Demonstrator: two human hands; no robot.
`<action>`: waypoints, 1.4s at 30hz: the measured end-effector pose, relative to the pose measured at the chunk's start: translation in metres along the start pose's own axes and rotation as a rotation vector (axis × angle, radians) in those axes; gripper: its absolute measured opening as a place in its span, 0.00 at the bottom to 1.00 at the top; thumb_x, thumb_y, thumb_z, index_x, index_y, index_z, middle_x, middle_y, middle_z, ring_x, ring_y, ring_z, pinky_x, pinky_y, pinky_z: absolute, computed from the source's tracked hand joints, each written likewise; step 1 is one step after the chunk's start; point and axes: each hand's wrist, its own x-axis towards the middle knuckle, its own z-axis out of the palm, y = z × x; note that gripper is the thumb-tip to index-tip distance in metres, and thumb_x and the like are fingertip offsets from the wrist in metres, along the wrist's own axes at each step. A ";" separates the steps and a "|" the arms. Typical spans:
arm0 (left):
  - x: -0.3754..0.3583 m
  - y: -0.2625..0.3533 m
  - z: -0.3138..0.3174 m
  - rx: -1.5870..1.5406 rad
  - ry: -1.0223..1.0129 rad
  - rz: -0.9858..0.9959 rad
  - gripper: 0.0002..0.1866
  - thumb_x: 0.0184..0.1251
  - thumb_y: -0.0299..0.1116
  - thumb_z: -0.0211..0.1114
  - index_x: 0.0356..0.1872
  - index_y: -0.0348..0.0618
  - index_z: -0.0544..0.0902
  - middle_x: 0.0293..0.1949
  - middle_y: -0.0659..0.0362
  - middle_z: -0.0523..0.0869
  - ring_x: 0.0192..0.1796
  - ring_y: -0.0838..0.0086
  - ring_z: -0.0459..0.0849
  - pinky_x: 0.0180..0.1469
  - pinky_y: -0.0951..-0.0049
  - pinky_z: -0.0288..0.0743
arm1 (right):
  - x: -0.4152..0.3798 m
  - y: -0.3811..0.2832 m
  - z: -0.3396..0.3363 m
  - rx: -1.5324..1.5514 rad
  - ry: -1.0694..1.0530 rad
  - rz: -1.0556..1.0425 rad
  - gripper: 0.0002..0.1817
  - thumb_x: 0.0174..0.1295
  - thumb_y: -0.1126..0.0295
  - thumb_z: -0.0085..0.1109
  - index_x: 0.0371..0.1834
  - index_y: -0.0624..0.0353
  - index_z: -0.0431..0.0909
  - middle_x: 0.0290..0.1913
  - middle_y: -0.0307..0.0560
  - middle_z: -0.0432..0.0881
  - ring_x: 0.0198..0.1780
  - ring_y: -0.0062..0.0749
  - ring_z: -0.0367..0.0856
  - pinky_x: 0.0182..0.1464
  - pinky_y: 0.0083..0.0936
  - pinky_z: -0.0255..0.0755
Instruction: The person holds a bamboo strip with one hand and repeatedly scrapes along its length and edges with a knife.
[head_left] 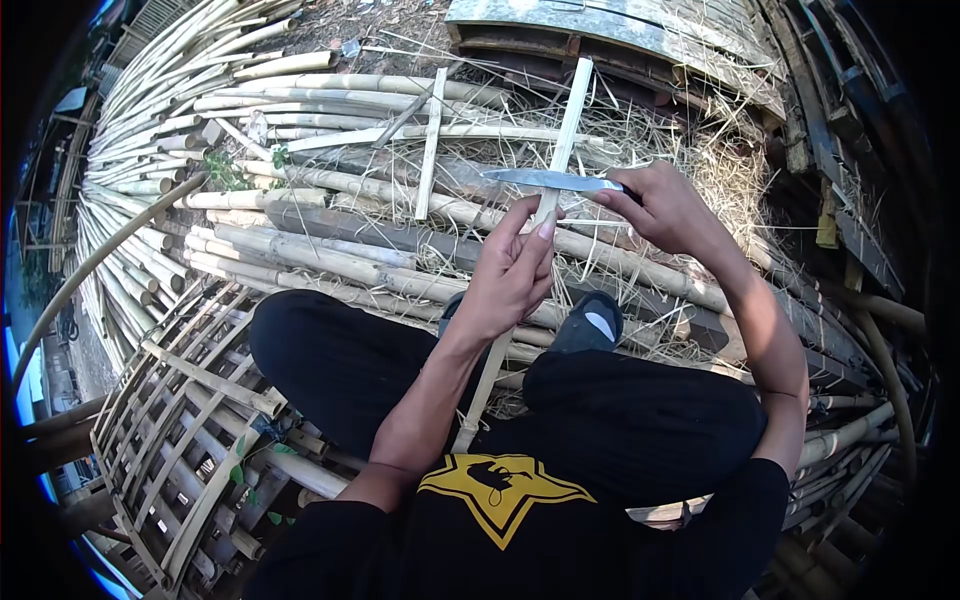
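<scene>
A long pale bamboo strip (569, 122) runs from near my lap up and away from me. My left hand (512, 262) is closed around it at about its middle, thumb lying along the strip. In my right hand (668, 210) is a knife (553, 180), its dark handle wrapped by the fingers. The blade points left and crosses over the strip just beyond my left fingertips. Below my left hand, the lower part of the strip (484, 390) passes between my knees toward my shirt.
Bamboo poles (330, 255) lie across the ground ahead, with more stacked at the far left. Another split piece (431, 150) rests on them. Shavings (690, 150) are scattered to the right. A woven bamboo lattice (190, 430) stands at my left, and a wooden platform (610, 30) at the back.
</scene>
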 end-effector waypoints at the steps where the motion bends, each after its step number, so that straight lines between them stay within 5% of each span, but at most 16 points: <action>1: 0.002 0.001 -0.002 -0.030 0.009 -0.023 0.16 0.80 0.38 0.47 0.60 0.39 0.67 0.15 0.71 0.57 0.10 0.90 0.53 0.11 0.84 0.47 | 0.005 0.010 -0.003 -0.030 0.012 0.036 0.30 0.70 0.45 0.47 0.27 0.63 0.80 0.15 0.54 0.72 0.18 0.48 0.70 0.26 0.40 0.65; 4: -0.001 0.001 -0.003 -0.041 0.017 -0.067 0.16 0.80 0.38 0.46 0.59 0.40 0.68 0.15 0.72 0.56 0.10 0.90 0.53 0.11 0.84 0.47 | 0.018 0.065 -0.016 -0.135 0.167 0.127 0.36 0.70 0.40 0.44 0.18 0.65 0.75 0.12 0.49 0.67 0.17 0.40 0.65 0.25 0.38 0.59; 6: -0.001 -0.002 -0.003 -0.004 -0.026 -0.019 0.15 0.80 0.38 0.46 0.59 0.40 0.68 0.15 0.72 0.56 0.11 0.90 0.53 0.10 0.84 0.47 | 0.021 0.100 -0.030 -0.015 0.384 0.373 0.39 0.70 0.36 0.40 0.17 0.63 0.74 0.10 0.37 0.60 0.15 0.27 0.58 0.24 0.32 0.55; 10: 0.000 -0.001 -0.003 -0.001 -0.013 0.006 0.15 0.81 0.37 0.46 0.59 0.40 0.68 0.15 0.72 0.57 0.11 0.90 0.53 0.10 0.84 0.47 | 0.005 0.098 -0.057 0.083 0.498 0.406 0.38 0.71 0.39 0.41 0.19 0.65 0.74 0.14 0.32 0.58 0.19 0.20 0.56 0.25 0.27 0.52; 12: 0.004 -0.002 -0.003 0.030 0.017 0.003 0.16 0.81 0.37 0.46 0.60 0.39 0.68 0.15 0.72 0.58 0.10 0.89 0.54 0.10 0.84 0.47 | 0.001 0.070 -0.047 0.264 0.499 0.215 0.35 0.72 0.43 0.43 0.18 0.64 0.72 0.16 0.32 0.58 0.21 0.18 0.55 0.25 0.25 0.49; 15: 0.003 -0.001 0.002 0.105 0.044 0.025 0.17 0.80 0.35 0.47 0.62 0.38 0.68 0.15 0.72 0.60 0.12 0.90 0.55 0.13 0.84 0.49 | -0.005 0.017 -0.028 0.114 0.086 0.225 0.34 0.71 0.43 0.47 0.18 0.66 0.70 0.14 0.37 0.59 0.19 0.25 0.54 0.24 0.31 0.52; 18: 0.004 -0.006 0.003 0.406 0.168 0.085 0.13 0.77 0.32 0.51 0.57 0.39 0.73 0.14 0.65 0.68 0.16 0.86 0.64 0.20 0.78 0.56 | -0.006 -0.012 -0.006 -0.047 -0.098 0.137 0.33 0.70 0.43 0.47 0.22 0.65 0.78 0.15 0.56 0.72 0.19 0.49 0.71 0.27 0.42 0.65; 24: 0.007 -0.018 0.004 0.712 0.274 0.267 0.13 0.75 0.28 0.52 0.55 0.35 0.75 0.16 0.53 0.73 0.17 0.75 0.70 0.23 0.69 0.64 | 0.003 0.012 0.005 -0.095 -0.060 0.077 0.35 0.67 0.39 0.47 0.18 0.63 0.76 0.14 0.53 0.71 0.18 0.49 0.70 0.26 0.42 0.64; 27: 0.011 -0.010 0.006 0.705 0.315 0.195 0.13 0.76 0.29 0.52 0.54 0.36 0.77 0.18 0.66 0.68 0.21 0.85 0.65 0.22 0.78 0.60 | 0.013 0.028 0.004 -0.145 -0.085 0.075 0.35 0.68 0.39 0.46 0.18 0.60 0.77 0.12 0.50 0.68 0.15 0.43 0.65 0.22 0.39 0.59; 29: 0.009 -0.009 0.002 0.703 0.326 0.187 0.13 0.75 0.28 0.52 0.56 0.36 0.76 0.17 0.59 0.71 0.19 0.81 0.68 0.22 0.73 0.61 | 0.016 0.040 0.010 -0.182 0.086 -0.073 0.35 0.68 0.39 0.45 0.18 0.61 0.77 0.10 0.48 0.66 0.14 0.43 0.64 0.22 0.38 0.59; 32: -0.007 -0.012 0.002 0.714 0.298 0.173 0.15 0.75 0.27 0.52 0.58 0.35 0.75 0.16 0.52 0.73 0.17 0.76 0.70 0.21 0.69 0.62 | 0.013 0.136 -0.046 -0.202 0.446 0.334 0.39 0.69 0.36 0.40 0.22 0.66 0.77 0.13 0.51 0.71 0.18 0.39 0.71 0.26 0.39 0.65; 33: -0.012 -0.011 0.001 0.719 0.278 0.164 0.15 0.75 0.27 0.52 0.58 0.35 0.75 0.16 0.53 0.73 0.16 0.76 0.70 0.21 0.69 0.62 | 0.003 0.166 -0.082 -0.229 0.348 0.647 0.40 0.68 0.34 0.39 0.17 0.63 0.72 0.11 0.43 0.65 0.17 0.32 0.69 0.26 0.39 0.65; 35: -0.003 -0.005 -0.003 0.712 0.290 0.156 0.15 0.75 0.28 0.52 0.59 0.36 0.75 0.16 0.57 0.72 0.18 0.79 0.68 0.22 0.72 0.61 | -0.014 0.221 -0.112 0.037 0.653 0.660 0.38 0.68 0.33 0.40 0.13 0.56 0.66 0.10 0.34 0.58 0.16 0.21 0.62 0.23 0.30 0.61; 38: 0.002 -0.004 0.003 0.685 0.263 0.082 0.16 0.76 0.30 0.53 0.61 0.40 0.75 0.17 0.66 0.69 0.21 0.85 0.65 0.23 0.77 0.60 | -0.016 0.101 -0.096 0.452 0.645 0.596 0.31 0.72 0.39 0.40 0.16 0.49 0.60 0.13 0.25 0.51 0.14 0.12 0.48 0.17 0.19 0.44; 39: 0.003 -0.006 0.004 0.687 0.254 0.076 0.16 0.76 0.30 0.53 0.61 0.40 0.75 0.17 0.66 0.69 0.21 0.85 0.65 0.23 0.77 0.60 | -0.016 0.083 -0.081 0.457 0.500 0.463 0.33 0.72 0.42 0.44 0.12 0.53 0.63 0.13 0.26 0.55 0.17 0.10 0.50 0.20 0.17 0.45; 42: 0.002 -0.009 0.006 0.717 0.298 0.148 0.15 0.75 0.30 0.54 0.58 0.38 0.76 0.17 0.62 0.72 0.19 0.82 0.67 0.21 0.74 0.61 | -0.008 0.021 -0.027 0.156 0.090 0.252 0.32 0.71 0.44 0.47 0.23 0.65 0.78 0.12 0.38 0.60 0.17 0.25 0.54 0.23 0.31 0.51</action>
